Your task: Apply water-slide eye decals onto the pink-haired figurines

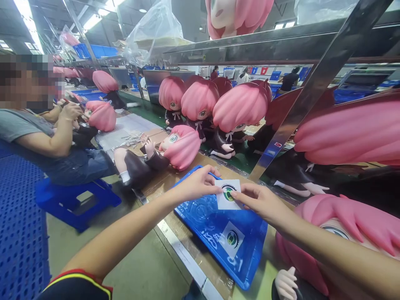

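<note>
Between my two hands is a white square eye sticker (222, 201) printed with a green eye and dark lashes. My left hand (203, 183) pinches its left edge between thumb and fingers. From the other side, my right hand (258, 200) grips the right edge, its thumb over the printed eye. Below them lies a blue plastic tray (200, 233), with a second eye sticker (233, 239) flat inside it. A pink-haired doll figure (350, 233) is partly hidden under my right forearm.
Another pink-haired figure (184, 146) lies on its back beyond the tray. Several more figures (200, 100) sit behind it. A slanted metal post (290, 121) rises at the right, under a metal shelf (265, 46). At the left a co-worker (46, 137) sits on a blue stool (75, 200), handling a figure.
</note>
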Tool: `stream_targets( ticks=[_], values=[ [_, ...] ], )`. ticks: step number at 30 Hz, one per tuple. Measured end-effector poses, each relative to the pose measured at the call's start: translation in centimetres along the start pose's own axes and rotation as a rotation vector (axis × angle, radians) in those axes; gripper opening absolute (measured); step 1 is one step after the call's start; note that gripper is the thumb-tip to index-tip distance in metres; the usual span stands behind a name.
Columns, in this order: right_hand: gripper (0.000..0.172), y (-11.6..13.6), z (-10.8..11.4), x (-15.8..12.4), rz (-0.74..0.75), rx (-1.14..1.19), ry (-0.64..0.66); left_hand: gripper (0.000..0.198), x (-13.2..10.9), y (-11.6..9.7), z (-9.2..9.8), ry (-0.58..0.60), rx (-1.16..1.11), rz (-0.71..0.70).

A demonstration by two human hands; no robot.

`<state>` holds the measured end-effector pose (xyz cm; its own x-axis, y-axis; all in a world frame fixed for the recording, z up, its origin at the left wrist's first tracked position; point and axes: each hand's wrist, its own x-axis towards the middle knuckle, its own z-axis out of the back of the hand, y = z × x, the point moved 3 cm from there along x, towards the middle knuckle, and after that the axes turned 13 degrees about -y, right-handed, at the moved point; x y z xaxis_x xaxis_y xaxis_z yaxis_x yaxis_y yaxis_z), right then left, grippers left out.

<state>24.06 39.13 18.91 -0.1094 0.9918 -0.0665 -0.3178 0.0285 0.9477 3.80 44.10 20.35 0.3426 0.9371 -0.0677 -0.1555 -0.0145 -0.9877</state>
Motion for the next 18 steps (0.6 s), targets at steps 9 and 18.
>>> stream_targets(
  ticks=[9,18],
  values=[
    [0.06,-1.9,0.4,-0.1,-0.025,0.112,-0.145,0.046,-0.4,-0.4,-1.0,-0.061,-0.089,0.033],
    [0.059,-1.1,0.9,-1.2,-0.106,0.112,-0.165,0.047,-0.3,-1.0,-1.2,-0.054,-0.127,-0.02]
  ],
)
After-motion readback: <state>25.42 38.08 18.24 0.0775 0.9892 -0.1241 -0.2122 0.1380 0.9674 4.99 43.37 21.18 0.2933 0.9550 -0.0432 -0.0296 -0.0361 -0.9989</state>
